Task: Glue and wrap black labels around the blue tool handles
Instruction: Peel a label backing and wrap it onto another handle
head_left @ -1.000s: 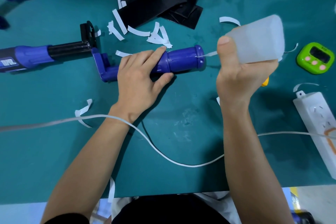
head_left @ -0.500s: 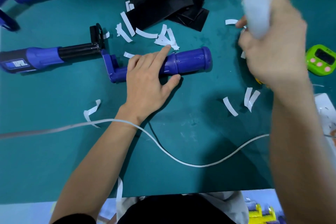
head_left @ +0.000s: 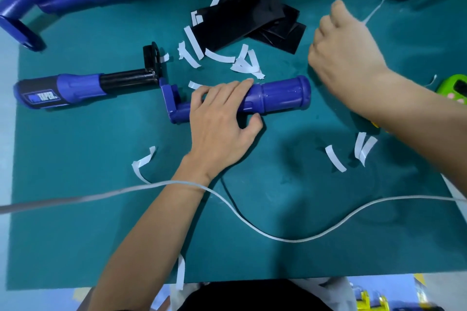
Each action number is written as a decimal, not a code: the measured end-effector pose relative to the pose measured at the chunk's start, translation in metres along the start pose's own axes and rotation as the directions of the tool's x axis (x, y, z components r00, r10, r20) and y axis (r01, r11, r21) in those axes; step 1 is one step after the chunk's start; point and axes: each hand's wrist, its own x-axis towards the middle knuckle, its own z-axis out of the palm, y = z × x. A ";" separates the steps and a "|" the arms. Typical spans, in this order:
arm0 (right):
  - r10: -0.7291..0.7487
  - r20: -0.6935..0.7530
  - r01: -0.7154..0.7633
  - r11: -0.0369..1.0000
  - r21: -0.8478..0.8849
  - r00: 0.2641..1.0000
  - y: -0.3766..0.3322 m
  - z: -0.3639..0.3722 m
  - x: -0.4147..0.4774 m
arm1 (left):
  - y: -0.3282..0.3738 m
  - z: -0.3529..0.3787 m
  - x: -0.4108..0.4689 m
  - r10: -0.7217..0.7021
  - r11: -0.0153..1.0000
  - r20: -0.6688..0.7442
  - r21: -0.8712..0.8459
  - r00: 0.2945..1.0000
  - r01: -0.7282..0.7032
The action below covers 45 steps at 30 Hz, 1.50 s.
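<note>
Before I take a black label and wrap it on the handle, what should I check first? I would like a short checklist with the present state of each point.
1. Steady handle: ok, the left hand grips it.
2. Bare wrap area: ok, the handle's right end is uncovered.
3. Glue applied there: cannot tell.
4. Reach to labels: ok, they lie beside the right hand.
5. Free right hand: cannot tell, its fingers are curled and hidden.
6. Distance from white strips: not ok, they lie just behind the handle.
</note>
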 end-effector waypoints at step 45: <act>0.294 0.470 -0.016 -0.834 0.551 0.832 -0.111 -0.047 -0.065 | 0.014 -0.022 -0.020 -0.167 0.690 -0.091 -0.722 0.982 0.051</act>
